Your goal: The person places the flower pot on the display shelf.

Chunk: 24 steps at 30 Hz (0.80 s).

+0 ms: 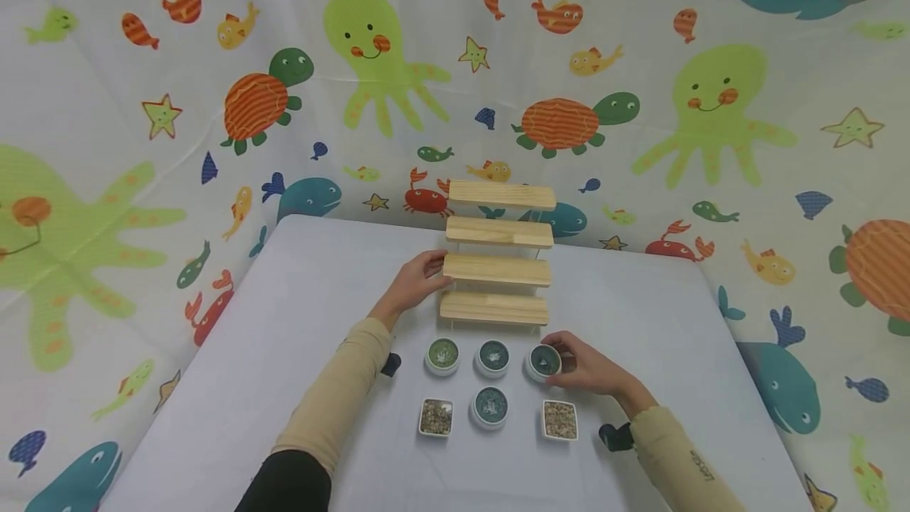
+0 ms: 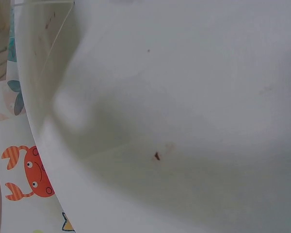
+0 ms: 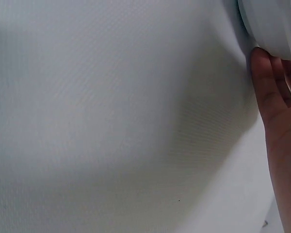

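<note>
A tiered rack with pale wooden shelves (image 1: pixel 497 269) stands toward the back of the white table. My left hand (image 1: pixel 415 284) grips the left end of one of its lower shelves; the left wrist view shows only tabletop and backdrop. In front of the rack's right end, my right hand (image 1: pixel 586 364) holds a small round white pot (image 1: pixel 544 361) with a dark green filling, thumb and fingers around its side. The right wrist view catches those fingers (image 3: pixel 267 85) against the lower edge of the white pot (image 3: pixel 274 26).
A pot with lighter green filling (image 1: pixel 443 355) and two dark green ones (image 1: pixel 493 357), (image 1: pixel 490 406) stand nearby. Two square white dishes of brown granules, a left dish (image 1: pixel 436 417) and a right dish (image 1: pixel 560 420), sit nearer me. A sea-animal printed cloth (image 1: pixel 441 38) hangs behind the table.
</note>
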### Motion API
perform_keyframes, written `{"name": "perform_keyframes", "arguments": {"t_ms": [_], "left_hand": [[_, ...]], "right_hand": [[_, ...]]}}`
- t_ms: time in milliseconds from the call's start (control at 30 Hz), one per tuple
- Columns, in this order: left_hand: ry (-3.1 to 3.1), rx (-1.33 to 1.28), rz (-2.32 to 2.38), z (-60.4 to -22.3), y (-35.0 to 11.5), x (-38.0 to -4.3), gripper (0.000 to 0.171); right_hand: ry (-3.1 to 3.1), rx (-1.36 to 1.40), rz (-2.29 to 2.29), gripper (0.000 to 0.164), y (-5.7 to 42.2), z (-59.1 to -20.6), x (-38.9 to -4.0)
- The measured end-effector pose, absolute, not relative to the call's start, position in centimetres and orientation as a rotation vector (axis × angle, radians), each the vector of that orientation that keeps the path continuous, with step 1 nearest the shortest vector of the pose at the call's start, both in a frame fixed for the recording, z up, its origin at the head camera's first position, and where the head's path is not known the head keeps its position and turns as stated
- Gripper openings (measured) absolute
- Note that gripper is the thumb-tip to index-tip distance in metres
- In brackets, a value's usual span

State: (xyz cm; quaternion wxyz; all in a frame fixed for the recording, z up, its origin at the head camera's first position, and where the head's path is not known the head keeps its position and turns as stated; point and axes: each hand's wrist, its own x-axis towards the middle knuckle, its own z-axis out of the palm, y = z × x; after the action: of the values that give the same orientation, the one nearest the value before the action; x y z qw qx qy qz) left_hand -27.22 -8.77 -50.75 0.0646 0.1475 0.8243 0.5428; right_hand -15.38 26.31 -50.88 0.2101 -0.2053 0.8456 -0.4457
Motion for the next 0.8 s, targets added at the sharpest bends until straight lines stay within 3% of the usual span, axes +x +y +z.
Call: {"name": "perform_keyframes", "arguments": {"t_ms": [500,800], "left_hand": [[2.478,0.422,1.644,-50.6,-8.8,-27.1,0.065],[2.482,0.431,1.632,-50.8,-8.8,-27.2,0.065]], "right_hand": [[2.384,-0.490,-1.333,0.064,26.8,-51.9,-17.7],[2.424,-0.484,-1.412,0.067,25.9,-49.6,-18.7]]}}
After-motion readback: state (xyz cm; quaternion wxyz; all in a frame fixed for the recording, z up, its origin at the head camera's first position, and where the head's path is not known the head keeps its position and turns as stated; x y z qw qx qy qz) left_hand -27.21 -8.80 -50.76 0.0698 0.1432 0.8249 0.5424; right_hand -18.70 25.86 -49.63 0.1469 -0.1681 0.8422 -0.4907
